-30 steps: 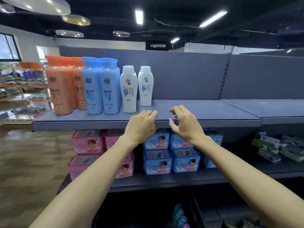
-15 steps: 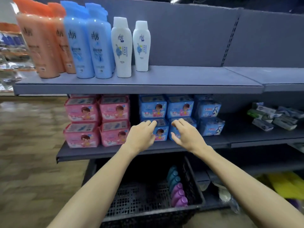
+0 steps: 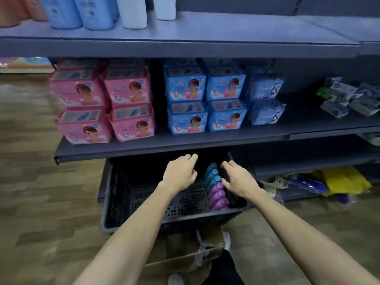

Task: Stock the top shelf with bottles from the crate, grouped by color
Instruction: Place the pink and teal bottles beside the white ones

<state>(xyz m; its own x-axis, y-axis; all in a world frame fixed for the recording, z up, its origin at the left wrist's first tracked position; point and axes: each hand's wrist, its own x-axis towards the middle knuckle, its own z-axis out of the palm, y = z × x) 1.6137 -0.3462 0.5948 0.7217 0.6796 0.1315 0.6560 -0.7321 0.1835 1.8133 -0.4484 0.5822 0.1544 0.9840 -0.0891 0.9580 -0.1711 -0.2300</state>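
Hands both hover over the black crate point(image 3: 144, 206), fingers loosely spread and holding nothing: the left hand point(image 3: 181, 173) just left of the bottle row, the right hand point(image 3: 238, 179) just right of it, above the purple bottles point(image 3: 218, 197). Packed tight against the crate's right wall, three teal bottles point(image 3: 212, 174) and what looks like four purple ones could topple or slip if one is pulled carelessly. Above the crate, the top shelf point(image 3: 226, 31) shows two white bottles point(image 3: 133, 13), at least two blue, plus orange ones cut off.
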